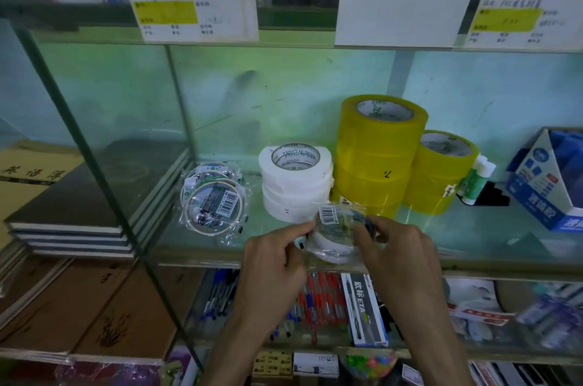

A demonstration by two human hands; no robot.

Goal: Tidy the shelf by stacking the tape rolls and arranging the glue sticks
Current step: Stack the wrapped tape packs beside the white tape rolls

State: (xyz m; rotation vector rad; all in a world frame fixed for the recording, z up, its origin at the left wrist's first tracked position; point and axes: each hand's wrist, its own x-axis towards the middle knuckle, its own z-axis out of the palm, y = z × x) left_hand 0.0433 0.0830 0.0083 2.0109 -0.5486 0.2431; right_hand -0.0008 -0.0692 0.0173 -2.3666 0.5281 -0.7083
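Observation:
A plastic-wrapped tape pack (339,226) with a barcode label is held over the front edge of the glass shelf (473,246). My left hand (274,262) pinches its left side and my right hand (400,253) grips its right side. Behind it stands a stack of white tape rolls (296,180). To the right rise a tall stack of yellow tape rolls (378,155) and a shorter yellow stack (440,171). A bagged pile of thin tape rolls (213,199) lies to the left. A glue stick (474,179) leans against the shorter yellow stack.
A blue and white open carton (549,180) stands at the shelf's right end. A glass divider (179,108) separates stacked notebooks (79,212) on the left. Price labels (192,13) hang from the shelf above. Pens and boxes (362,306) fill the shelf below.

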